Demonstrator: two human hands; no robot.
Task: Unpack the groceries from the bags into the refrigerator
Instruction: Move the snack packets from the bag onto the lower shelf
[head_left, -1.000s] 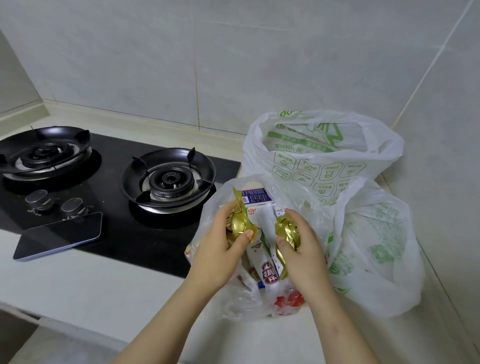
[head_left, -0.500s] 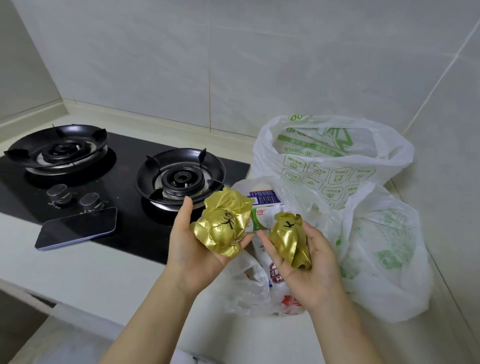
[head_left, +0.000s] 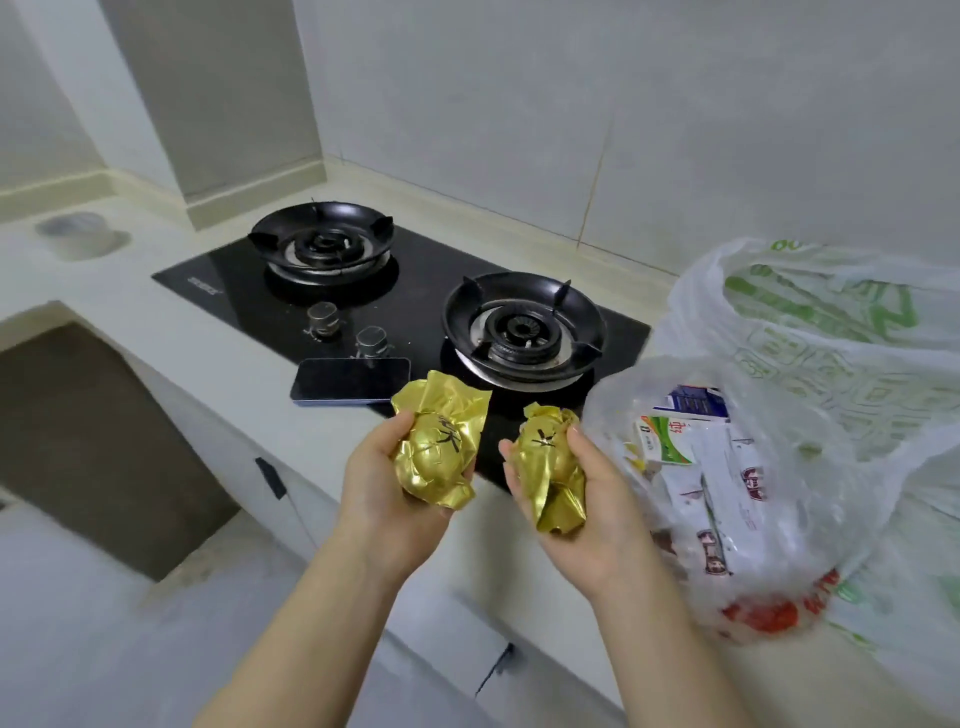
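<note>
A larger gold foil packet (head_left: 436, 449) is gripped in the left hand (head_left: 382, 501) and a smaller gold foil packet (head_left: 550, 470) in the right hand (head_left: 595, 527), fingers curled round each, both held above the near edge of the counter (head_left: 218, 358). To the right, a clear bag (head_left: 615, 395) of cartons (head_left: 670, 441) is seen on the counter, with a green-printed bag (head_left: 831, 312) behind it. A phone (head_left: 350, 379) is laid at the near edge of the stove (head_left: 426, 260).

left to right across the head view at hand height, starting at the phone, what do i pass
phone → bigger gold packet held in the left hand → smaller gold packet held in the right hand → clear bag holding cartons
</note>
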